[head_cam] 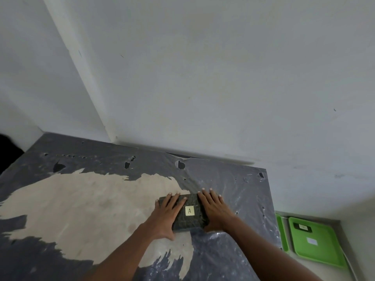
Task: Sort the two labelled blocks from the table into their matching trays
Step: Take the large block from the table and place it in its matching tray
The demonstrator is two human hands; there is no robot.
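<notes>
A dark speckled block (190, 220) with a pale label reading "A" lies flat on the table (81, 209). My left hand (166, 213) presses against its left side, fingers spread over the top edge and thumb at the near corner. My right hand (215, 209) clasps its right side, fingers reaching past the far end. Both hands grip the block between them. Two green trays lie on the floor to the right, below the table: one (322, 252) with a small white label, the other (281, 230) mostly hidden by the table edge. No second block is in view.
The table's dark plastic covering is torn, baring pale wood across the left and middle. White walls meet in a corner behind the table. The table's right edge runs just left of the trays.
</notes>
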